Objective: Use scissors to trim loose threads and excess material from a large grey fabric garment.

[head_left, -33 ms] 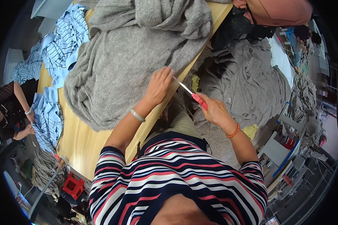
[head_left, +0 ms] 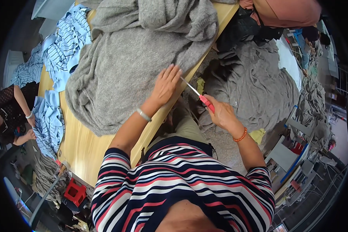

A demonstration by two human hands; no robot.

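A grey fuzzy knit garment (head_left: 120,58) lies spread on the wooden table (head_left: 75,143) in front of me, bunched into folds at its far end. My left hand (head_left: 165,84) rests flat on its right part, by the table edge, with the fingers stretched out. Off that edge, my right hand (head_left: 221,114) is closed round the red handle of a tool with a thin metal shaft (head_left: 190,86). The shaft points up and left, its tip close to my left fingertips. Whether the tip touches the knit I cannot tell.
Blue striped garments (head_left: 67,44) lie along the table's left side, where another person's hand (head_left: 30,134) touches one. A big heap of grey knits (head_left: 255,85) sits to the right. A person in a salmon top (head_left: 290,11) is at the far right. A red stool (head_left: 75,192) stands lower left.
My left hand has shifted slightly up and right over the knit, its fingers straighter. The tool has moved a little to the right with my right hand.
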